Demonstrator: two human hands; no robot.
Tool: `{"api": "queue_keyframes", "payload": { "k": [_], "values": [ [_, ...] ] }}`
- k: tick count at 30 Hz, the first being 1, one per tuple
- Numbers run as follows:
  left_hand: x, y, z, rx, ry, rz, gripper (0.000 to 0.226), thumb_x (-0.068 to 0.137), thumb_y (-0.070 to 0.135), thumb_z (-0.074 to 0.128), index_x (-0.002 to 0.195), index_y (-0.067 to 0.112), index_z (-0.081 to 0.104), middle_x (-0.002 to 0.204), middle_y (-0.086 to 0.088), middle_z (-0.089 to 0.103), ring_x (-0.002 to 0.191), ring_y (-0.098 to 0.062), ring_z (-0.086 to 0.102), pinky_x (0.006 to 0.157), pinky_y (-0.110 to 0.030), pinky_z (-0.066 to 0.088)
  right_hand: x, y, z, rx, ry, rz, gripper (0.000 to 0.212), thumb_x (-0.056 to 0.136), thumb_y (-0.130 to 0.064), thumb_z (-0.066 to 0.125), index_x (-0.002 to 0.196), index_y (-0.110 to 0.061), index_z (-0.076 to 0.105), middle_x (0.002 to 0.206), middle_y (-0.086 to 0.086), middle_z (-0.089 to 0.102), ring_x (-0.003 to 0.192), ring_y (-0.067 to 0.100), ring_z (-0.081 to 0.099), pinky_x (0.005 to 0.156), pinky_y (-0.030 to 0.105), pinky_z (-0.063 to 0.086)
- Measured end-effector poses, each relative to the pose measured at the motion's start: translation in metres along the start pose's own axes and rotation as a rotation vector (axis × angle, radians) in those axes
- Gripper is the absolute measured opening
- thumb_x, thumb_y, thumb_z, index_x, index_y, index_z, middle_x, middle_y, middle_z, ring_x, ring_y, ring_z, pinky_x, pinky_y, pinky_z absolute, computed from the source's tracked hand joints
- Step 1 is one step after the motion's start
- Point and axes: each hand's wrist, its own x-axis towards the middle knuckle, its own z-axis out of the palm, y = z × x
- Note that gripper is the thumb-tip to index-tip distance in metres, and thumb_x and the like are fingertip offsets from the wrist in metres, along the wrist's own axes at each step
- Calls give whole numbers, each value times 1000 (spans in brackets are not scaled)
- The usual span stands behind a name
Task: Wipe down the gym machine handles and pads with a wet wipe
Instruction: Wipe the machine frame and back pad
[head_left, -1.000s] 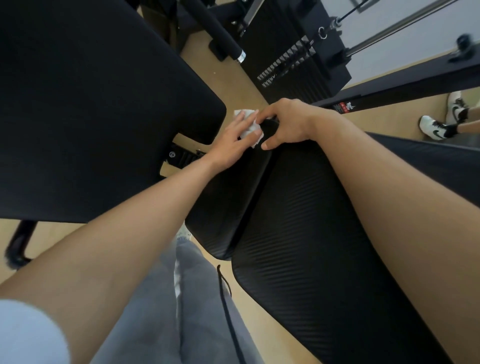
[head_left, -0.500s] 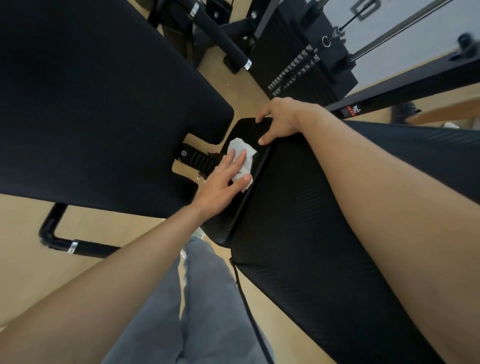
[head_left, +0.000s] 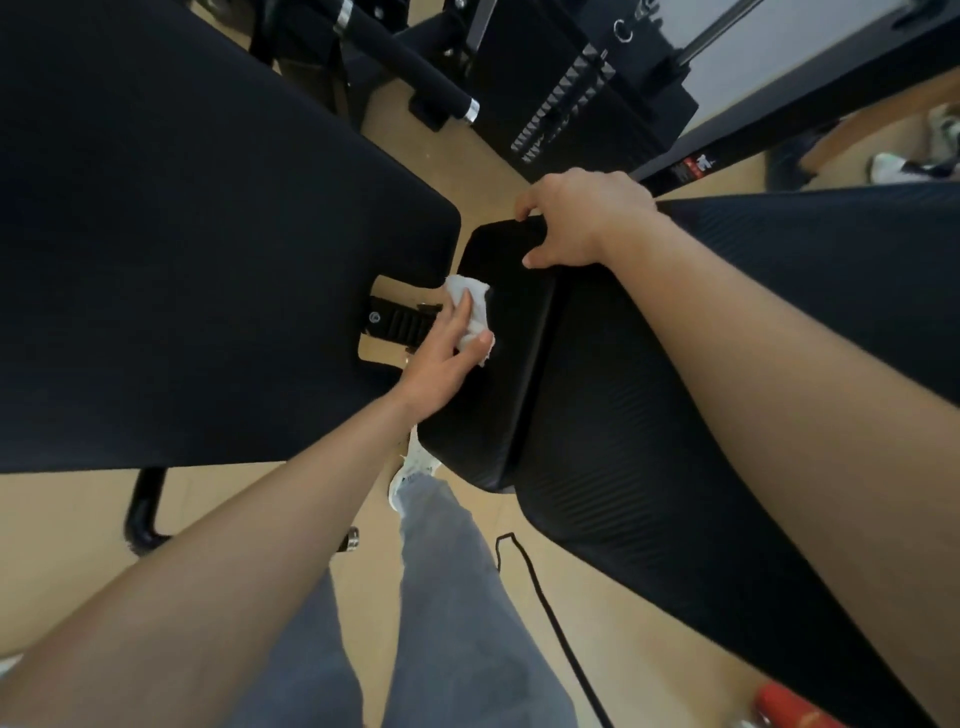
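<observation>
Halfway down the small pad (head_left: 511, 405), the flat left hand (head_left: 441, 364) has dragged the wipe (head_left: 480, 300) nearer, cleaning more surface, while the right hand (head_left: 582, 218) still grips its edge.

Wipe (head_left: 475, 306) under left hand (head_left: 441, 364) on small pad (head_left: 498, 415), right hand (head_left: 576, 218) seemingly gripping its far edge

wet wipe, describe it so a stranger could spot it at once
Find the big ribbed black bench pad on the right; a smaller black pad adjoins its left edge. There the left hand presses the wet wipe: the only crumpled white thing against black upholstery.
</observation>
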Motion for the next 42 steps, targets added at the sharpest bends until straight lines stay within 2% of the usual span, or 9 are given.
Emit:
{"api": "queue_keyframes", "payload": {
  "k": [5, 8, 13, 17, 23, 28, 32, 34, 42],
  "values": [
    [-37, -16, -7, -14, -47, 29, 71, 99, 42, 64, 160, 31, 31, 166, 4, 24, 152, -11, 23, 125, -38, 25, -36, -43, 25, 136, 195, -53, 52, 93, -32, 69, 142, -31, 51, 141, 3, 54, 132, 28, 48, 110, 50, 38],
    [-37, 6, -23, -186, -37, -31, 40, 107, 21, 52, 147, 19, 52, 138, 8, 47, 128, 6, 46, 118, -27, 36, -66, -88, 61, 446, 293, 15, 41, 96, -23, 66, 137, -26, 58, 135, -1, 56, 125, 20, 52, 105, 41, 45],
    [-14, 11, -44, -176, -58, -112, 30, 106, 14, 52, 131, 22, 66, 141, -11, 51, 131, -26, 53, 110, -39, 47, -110, -155, 131, 1314, 367, 444, 32, 95, -13, 69, 126, -20, 67, 111, -5, 66, 97, 10, 66, 85, 26, 55],
    [-6, 17, -50, -48, -28, -72, 32, 103, 11, 58, 133, 14, 67, 125, 2, 65, 109, -2, 61, 86, -12, 51, -118, -192, 147, 2203, 258, 803, 35, 99, -10, 66, 134, -11, 61, 116, 6, 69, 107, 20, 69, 93, 34, 60],
    [1, 27, -51, 109, -35, -60, 20, 94, 15, 73, 113, 21, 72, 103, 8, 70, 97, -1, 66, 79, -14, 50, -86, -200, 149, 3147, 180, 872, 43, 102, -33, 61, 137, -7, 58, 133, 13, 63, 124, 29, 60, 110, 42, 49],
    [7, 43, -53, 226, -57, -97, 9, 95, 22, 70, 103, 20, 74, 102, 9, 69, 97, -1, 64, 79, -14, 49, -63, -198, 147, 3455, 193, 918, 34, 98, -24, 68, 125, -5, 65, 115, 12, 70, 106, 25, 67, 102, 36, 54],
    [15, 51, -53, 337, -45, -101, 8, 93, 18, 72, 101, 18, 75, 99, 8, 69, 94, 0, 65, 72, -8, 49, -56, -199, 148, 3668, 221, 902, 16, 98, -11, 66, 110, 0, 67, 89, 16, 73, 85, 24, 71, 77, 32, 59],
    [18, 50, -52, 372, -15, -124, 4, 91, 18, 74, 93, 22, 74, 98, 5, 71, 96, -6, 68, 78, -17, 54, -58, -201, 149, 3738, 261, 888, 11, 98, -6, 64, 104, 3, 67, 81, 18, 74, 81, 24, 72, 73, 33, 59],
    [-22, 41, -30, 186, -36, -186, 11, 90, 16, 77, 100, 12, 74, 96, 1, 72, 91, -12, 72, 84, -30, 60, -98, -208, 160, 3701, 336, 892, 29, 93, -8, 70, 121, 0, 69, 103, 16, 77, 91, 25, 77, 81, 35, 62]
  ]
}}
